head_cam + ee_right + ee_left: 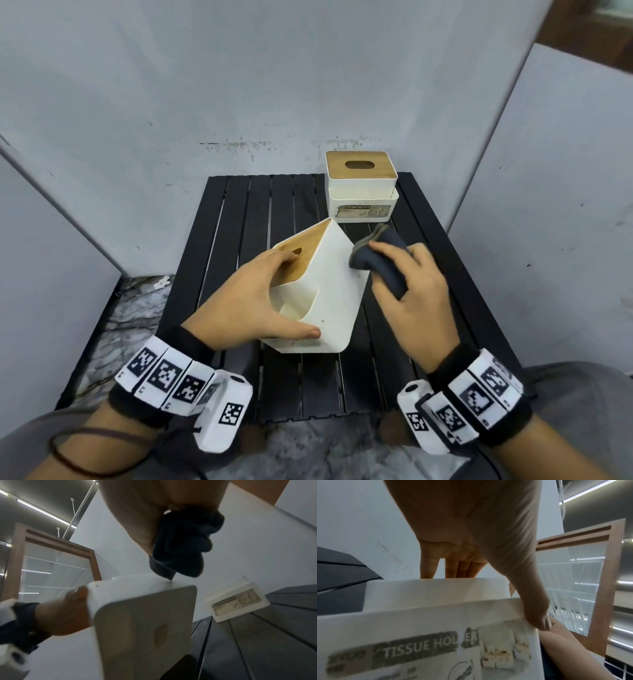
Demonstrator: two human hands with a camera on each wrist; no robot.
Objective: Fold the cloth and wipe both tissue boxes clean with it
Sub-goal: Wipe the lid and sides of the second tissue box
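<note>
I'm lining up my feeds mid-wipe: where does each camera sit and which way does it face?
Head: looks down at the black table; both hands and wristbands show.
Left wrist: looks along the left hand gripping the tilted tissue box.
Right wrist: looks up past the right hand holding the cloth.
Shared: both wrist views show the tilted tissue box.

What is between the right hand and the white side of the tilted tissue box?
The folded dark cloth: the right hand grips it against the tilted tissue box, which the left hand holds. The head view shows it best.
</note>
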